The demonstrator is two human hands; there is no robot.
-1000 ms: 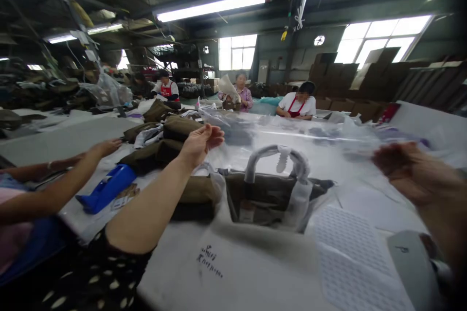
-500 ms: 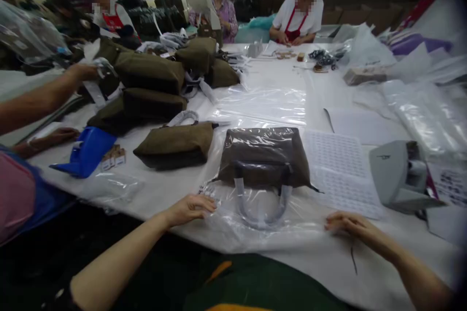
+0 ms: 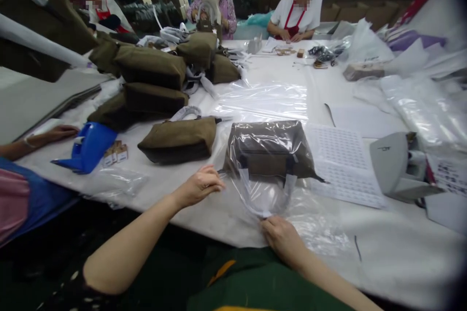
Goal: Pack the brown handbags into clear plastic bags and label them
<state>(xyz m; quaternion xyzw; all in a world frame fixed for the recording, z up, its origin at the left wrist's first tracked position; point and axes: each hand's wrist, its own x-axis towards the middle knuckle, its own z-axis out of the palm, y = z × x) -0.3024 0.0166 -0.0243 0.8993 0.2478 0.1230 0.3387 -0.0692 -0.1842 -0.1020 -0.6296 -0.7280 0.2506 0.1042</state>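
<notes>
A brown handbag (image 3: 268, 143) lies in a clear plastic bag (image 3: 324, 226) in front of me, its wrapped handles (image 3: 264, 204) pointing towards me. My right hand (image 3: 282, 235) is closed on the plastic bag at its near edge, just below the handles. My left hand (image 3: 200, 185) has its fingers bent together at the left edge of the plastic, beside the handbag's lower left corner; it seems to pinch the film there. Another olive handbag (image 3: 178, 141), unbagged, rests on the table just beyond my left hand.
Several olive handbags (image 3: 151, 68) are piled at the back left. A blue tape dispenser (image 3: 89, 148) and a co-worker's hand (image 3: 62, 132) are at left. Printed sheets (image 3: 341, 165) and a grey dispenser (image 3: 392, 167) stand right. Flat plastic bags (image 3: 262, 99) lie beyond. Co-workers are across the table.
My right hand has moved left from the table at right to the plastic bag's near edge below the handles. My left hand has risen slightly. At far left, a co-worker has lifted a handbag.
</notes>
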